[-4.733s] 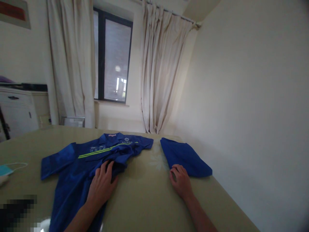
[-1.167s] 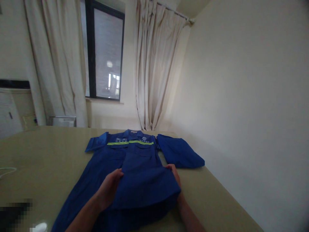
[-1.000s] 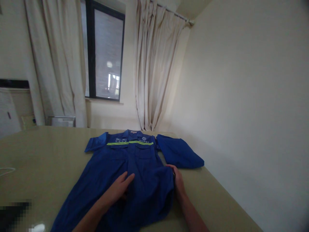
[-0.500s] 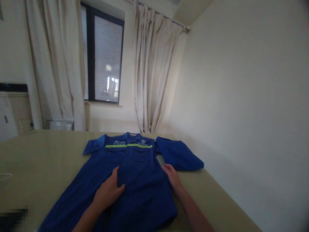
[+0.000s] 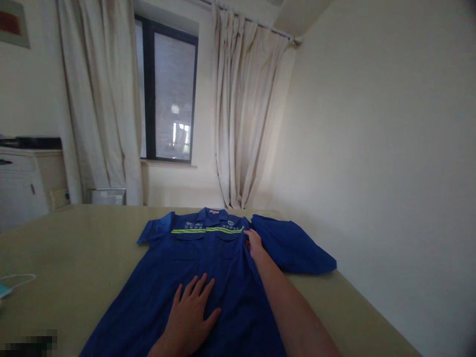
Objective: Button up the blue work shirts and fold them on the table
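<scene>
A blue short-sleeved work shirt [image 5: 178, 267] with a yellow-green stripe across the chest lies front up on the table, its collar at the far end. My left hand [image 5: 191, 312] rests flat on the lower front, fingers spread. At the shirt's right edge, just below the stripe, my right hand [image 5: 254, 242] has its fingers closed on the fabric, which rises in folds there. Beside that hand, to the right, lies a folded blue cloth [image 5: 293, 245].
The greenish table [image 5: 67, 253] meets a plain wall at the right. Part of a face mask [image 5: 4, 290] with a white loop is at the left edge. Behind are curtains [image 5: 245, 109], a window and a white cabinet [image 5: 22, 188].
My right hand has moved up along the shirt's right edge and taken hold of it near the stripe. My left hand has spread flat on the front. The view has shifted slightly.
</scene>
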Motion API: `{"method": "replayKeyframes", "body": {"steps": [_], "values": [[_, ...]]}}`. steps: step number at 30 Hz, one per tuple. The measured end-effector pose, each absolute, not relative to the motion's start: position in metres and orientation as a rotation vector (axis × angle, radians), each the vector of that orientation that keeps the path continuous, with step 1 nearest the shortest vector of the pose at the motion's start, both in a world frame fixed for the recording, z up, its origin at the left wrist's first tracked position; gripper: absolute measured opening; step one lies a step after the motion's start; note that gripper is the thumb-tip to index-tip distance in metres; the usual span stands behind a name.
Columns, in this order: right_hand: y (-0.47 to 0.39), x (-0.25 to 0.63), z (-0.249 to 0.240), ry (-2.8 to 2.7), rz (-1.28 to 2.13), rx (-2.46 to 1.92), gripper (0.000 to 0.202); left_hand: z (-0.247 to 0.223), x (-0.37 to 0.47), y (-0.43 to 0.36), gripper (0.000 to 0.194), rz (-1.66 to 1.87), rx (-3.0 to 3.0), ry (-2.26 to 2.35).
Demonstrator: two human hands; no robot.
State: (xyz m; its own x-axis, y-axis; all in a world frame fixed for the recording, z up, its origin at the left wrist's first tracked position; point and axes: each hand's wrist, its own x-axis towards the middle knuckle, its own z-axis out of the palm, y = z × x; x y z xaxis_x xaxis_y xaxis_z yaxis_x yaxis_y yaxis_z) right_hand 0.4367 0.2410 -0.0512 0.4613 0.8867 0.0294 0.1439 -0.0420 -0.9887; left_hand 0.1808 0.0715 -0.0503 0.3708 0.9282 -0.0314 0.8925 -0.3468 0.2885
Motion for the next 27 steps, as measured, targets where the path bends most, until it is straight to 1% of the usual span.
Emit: {"method": "replayKeyframes", "body": {"steps": [2,4,7,11,13,16,17,19,21,22,24,27], "values": [[0.243,0.432,-0.044,-1.083,0.67,-1.567,0.065,-0.048,0.183,0.069,0.07,0.205,2.387,1.637],[0.243,0.433,-0.032,-1.232,0.549,-1.608,0.06,-0.049,0.186,0.068,0.066,0.247,2.404,1.658],[0.239,0.451,-0.009,-1.356,0.389,-1.68,0.056,-0.054,0.189,0.068,0.064,0.33,2.415,1.644],[0.221,0.491,0.017,-1.287,0.255,-1.903,0.068,-0.061,0.187,0.073,0.063,0.454,2.405,1.59],[0.204,0.5,0.021,-1.255,0.215,-1.986,0.074,-0.064,0.181,0.077,0.058,0.478,2.393,1.606],[0.163,0.479,0.012,-1.366,0.168,-1.968,0.069,-0.068,0.166,0.083,0.052,0.387,2.383,1.56],[0.144,0.464,0.004,-1.448,0.167,-1.924,0.064,-0.069,0.161,0.085,0.053,0.34,2.385,1.516],[0.1,0.43,-0.016,-1.757,0.176,-1.727,0.057,-0.071,0.155,0.088,0.064,0.262,2.4,1.424],[0.056,0.398,-0.037,-1.985,0.227,-1.547,0.061,-0.072,0.156,0.09,0.072,0.233,2.435,1.358],[0.038,0.386,-0.045,-2.086,0.283,-1.484,0.066,-0.074,0.158,0.092,0.072,0.247,2.464,1.33],[0.015,0.374,-0.057,-2.206,0.397,-1.428,0.073,-0.078,0.164,0.095,0.068,0.33,2.524,1.301],[0.021,0.382,-0.061,-2.274,0.49,-1.458,0.078,-0.084,0.172,0.101,0.059,0.499,2.554,1.328]]}}
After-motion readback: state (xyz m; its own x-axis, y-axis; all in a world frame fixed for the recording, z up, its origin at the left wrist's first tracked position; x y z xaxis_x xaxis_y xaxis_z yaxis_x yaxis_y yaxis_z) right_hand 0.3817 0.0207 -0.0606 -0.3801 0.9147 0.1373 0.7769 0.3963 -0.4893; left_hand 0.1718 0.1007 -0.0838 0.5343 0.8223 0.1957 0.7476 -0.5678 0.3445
